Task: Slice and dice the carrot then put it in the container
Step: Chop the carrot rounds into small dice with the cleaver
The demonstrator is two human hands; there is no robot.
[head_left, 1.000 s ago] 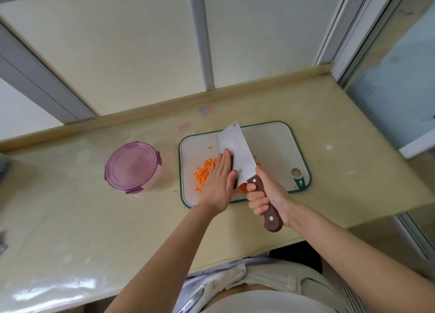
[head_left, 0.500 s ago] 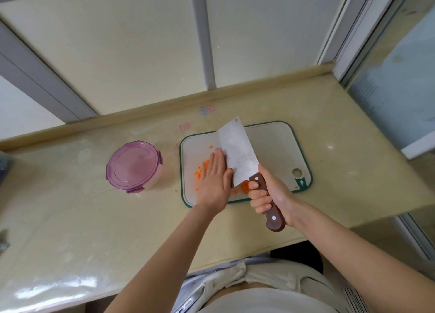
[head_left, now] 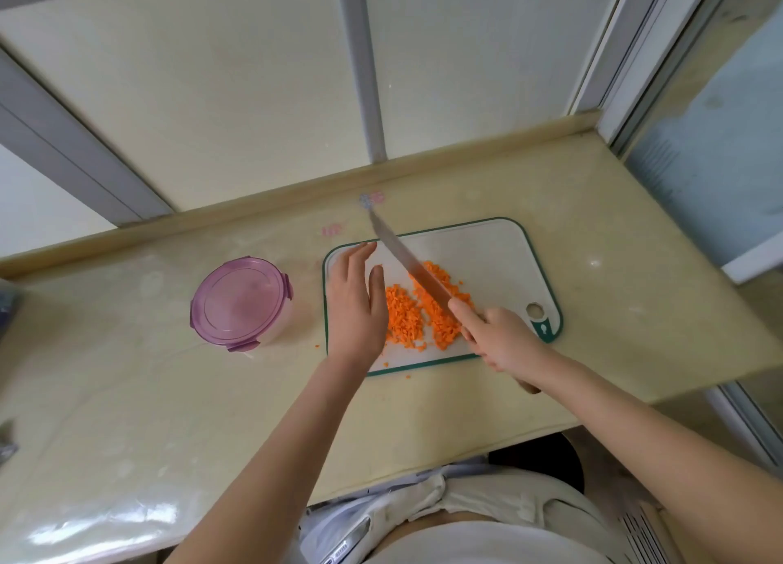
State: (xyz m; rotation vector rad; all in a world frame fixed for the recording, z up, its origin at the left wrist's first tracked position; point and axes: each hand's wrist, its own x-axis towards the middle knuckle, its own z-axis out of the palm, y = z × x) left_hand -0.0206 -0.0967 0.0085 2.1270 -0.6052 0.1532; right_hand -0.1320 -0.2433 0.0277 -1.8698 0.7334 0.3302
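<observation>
Since half a second ago the cleaver [head_left: 407, 263] has turned from broad-side up to edge-on, and the left hand [head_left: 355, 307] has come off the blade and slid toward the left rim of the cutting board [head_left: 487, 254], uncovering the diced carrot [head_left: 423, 315]. The left hand's fingers are straight and together, thumb out toward the dice, holding nothing. The right hand [head_left: 504, 339] is wrapped round the cleaver's handle, which it mostly hides. The blade slants up and left over the dice, its tip reaching past the board's far edge.

The board's far and right parts lie bare. Its near edge sits close to the front edge of the counter [head_left: 606, 233]. The container [head_left: 241, 305], purple lid clipped on, stands on the counter left of the board, with a gap between them.

The carrot is small orange cubes in two loose heaps, one either side of the blade, on the board's near middle. A few bits have strayed onto the counter.
</observation>
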